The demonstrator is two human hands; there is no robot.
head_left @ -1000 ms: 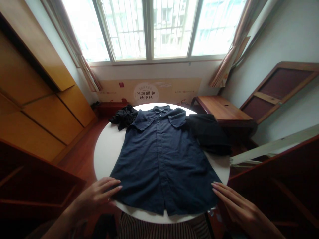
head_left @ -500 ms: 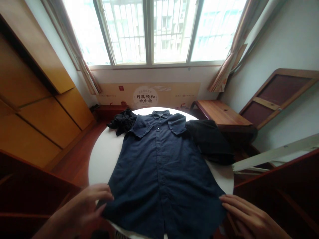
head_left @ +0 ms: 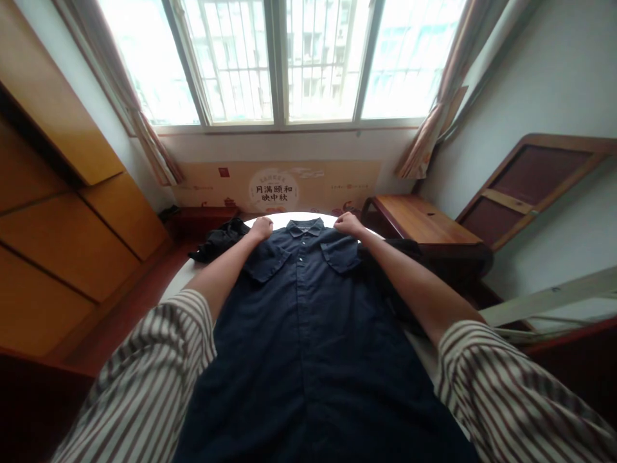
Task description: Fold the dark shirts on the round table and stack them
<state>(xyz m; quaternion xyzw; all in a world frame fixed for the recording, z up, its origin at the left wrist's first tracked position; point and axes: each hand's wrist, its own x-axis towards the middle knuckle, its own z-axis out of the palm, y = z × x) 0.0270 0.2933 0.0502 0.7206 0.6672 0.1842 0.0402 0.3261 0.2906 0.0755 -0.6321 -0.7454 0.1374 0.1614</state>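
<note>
Striped sleeves (head_left: 137, 366) fill the lower corners, and bare forearms (head_left: 226, 273) reach up over a navy button shirt (head_left: 303, 347), which lies flat, front up and unfolded, on a round white table (head_left: 299, 219). Left hand (head_left: 261, 227) and right hand (head_left: 348, 224) curl on either side of its collar (head_left: 303, 226); whether they pinch cloth cannot be told. Dark clothes (head_left: 216, 243) lie upper left, black cloth (head_left: 395, 245) upper right, a window (head_left: 274, 64) beyond.
</note>
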